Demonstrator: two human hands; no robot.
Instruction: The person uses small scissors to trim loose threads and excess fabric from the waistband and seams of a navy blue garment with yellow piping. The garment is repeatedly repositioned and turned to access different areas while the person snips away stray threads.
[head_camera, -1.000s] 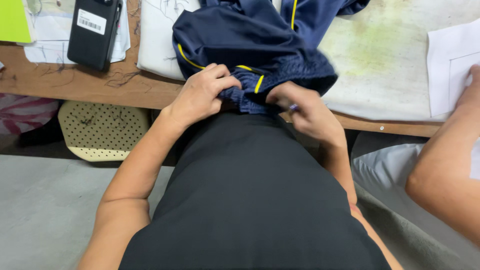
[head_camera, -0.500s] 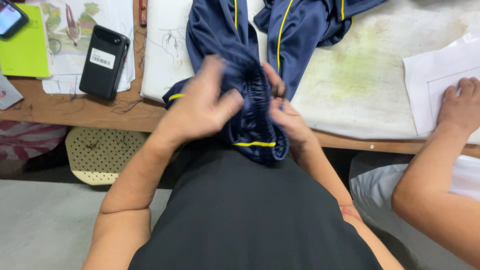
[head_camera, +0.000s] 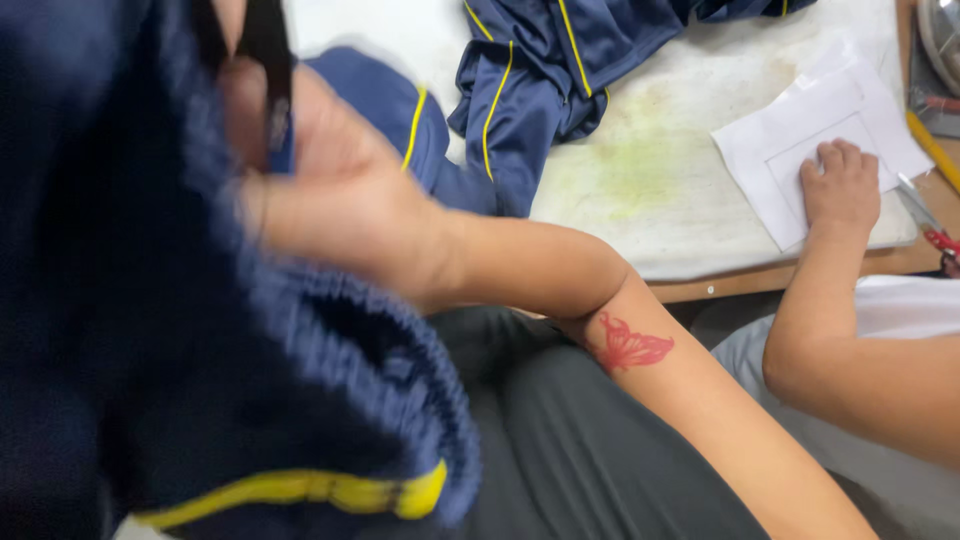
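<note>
Navy cloth with yellow piping fills the near left of the view — the garment (head_camera: 200, 400) is lifted close to the camera, its gathered elastic waistband hanging in front of the person's lap. The right hand (head_camera: 340, 200) is raised into the cloth with the palm showing and the fingers curled toward a dark strip near the top; it looks to be gripping the fabric, though blur hides the exact hold. The left hand is behind the cloth, so its state cannot be told.

By the look of it, the garment is being held up and turned for checking at the waistband. A next move would call for a steady hold on both sides of the waistband and room to lower the cloth.

More navy pieces (head_camera: 560, 80) lie on the table (head_camera: 650, 180), near its front edge. A co-worker's hand (head_camera: 840, 185) rests flat on white paper (head_camera: 790, 150) at the right — that side is taken.
</note>
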